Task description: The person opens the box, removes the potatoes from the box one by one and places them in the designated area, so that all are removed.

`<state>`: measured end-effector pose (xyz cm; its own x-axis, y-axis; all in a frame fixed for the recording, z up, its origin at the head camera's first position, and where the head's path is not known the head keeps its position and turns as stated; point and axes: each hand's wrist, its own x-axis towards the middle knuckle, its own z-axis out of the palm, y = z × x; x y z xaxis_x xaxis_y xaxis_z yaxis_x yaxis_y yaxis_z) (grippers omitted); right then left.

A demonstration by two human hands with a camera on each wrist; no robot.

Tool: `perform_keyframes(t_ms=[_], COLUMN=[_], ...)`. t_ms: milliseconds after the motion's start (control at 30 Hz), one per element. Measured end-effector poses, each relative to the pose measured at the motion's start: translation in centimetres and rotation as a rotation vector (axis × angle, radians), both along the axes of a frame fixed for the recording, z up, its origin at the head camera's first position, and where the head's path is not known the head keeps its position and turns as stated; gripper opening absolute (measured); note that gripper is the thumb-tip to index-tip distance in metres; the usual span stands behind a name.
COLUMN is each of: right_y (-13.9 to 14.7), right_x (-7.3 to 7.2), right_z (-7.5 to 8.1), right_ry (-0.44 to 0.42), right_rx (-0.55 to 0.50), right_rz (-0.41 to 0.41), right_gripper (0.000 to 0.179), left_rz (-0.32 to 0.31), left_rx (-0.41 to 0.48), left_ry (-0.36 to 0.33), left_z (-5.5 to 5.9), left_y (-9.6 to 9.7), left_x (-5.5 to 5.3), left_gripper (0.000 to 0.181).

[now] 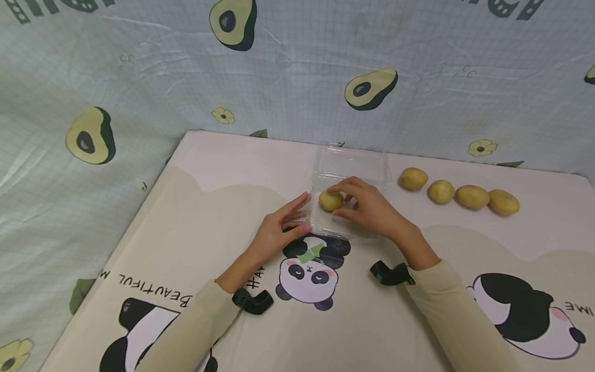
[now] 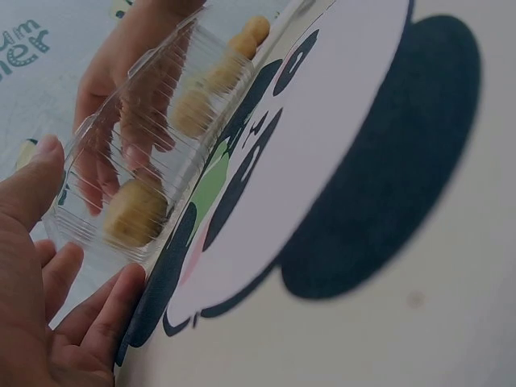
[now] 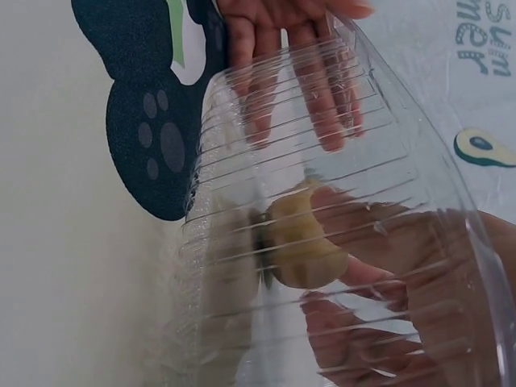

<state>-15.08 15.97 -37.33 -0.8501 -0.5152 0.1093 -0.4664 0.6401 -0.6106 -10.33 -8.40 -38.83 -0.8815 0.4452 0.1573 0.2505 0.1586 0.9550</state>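
A clear plastic clamshell container (image 1: 353, 227) lies opened on the table, its see-through lid (image 1: 350, 161) folded back toward the wall. Inside it, near the left side, is a small yellow potato (image 1: 328, 202). My right hand (image 1: 373, 211) reaches in from the right and pinches this potato between thumb and fingertips. In the right wrist view the potato (image 3: 302, 250) shows through the ribbed wall, low in the container. My left hand (image 1: 278, 227) rests against the container's left side with its fingers extended; in the left wrist view its fingertips (image 2: 129, 282) are right at the rim.
Several more potatoes (image 1: 471, 197) lie in a row to the right of the container. A wall covering with printed avocados (image 1: 372, 89) rises behind the table's back edge. The tablecloth (image 1: 372, 330) carries panda prints. Each wrist wears a black device (image 1: 252, 301).
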Motion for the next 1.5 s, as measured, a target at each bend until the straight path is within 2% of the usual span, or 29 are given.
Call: perform_keyframes(t_ms=[200,600,1033,1267,1500], right_y=[-0.1,-0.3,-0.2,-0.6,-0.8], right_x=[-0.1,0.0,-0.1,-0.1,-0.1], right_z=[-0.1,-0.2,-0.3,-0.6,-0.6], right_ry=[-0.021,0.006,-0.047,-0.002,0.02], right_rx=[0.03,0.074,0.009,0.01,0.031], right_rz=[-0.006,0.014,0.046,0.068,0.062], right_gripper=[0.047,0.051,0.051,0.05,0.051], left_rz=[-0.001,-0.003,0.01,0.019,0.021], left_rx=[-0.002,-0.004,-0.019,-0.01,-0.009], left_ry=[-0.016,-0.012,-0.009,0.017,0.027], left_z=[0.0,-0.1,-0.2,-3.7,-3.7], left_y=[0.0,-0.1,0.0,-0.3,-0.3], left_x=[-0.1,-0.1,-0.1,-1.3,-1.3], left_gripper=[0.066,0.066,0.066,0.069,0.069])
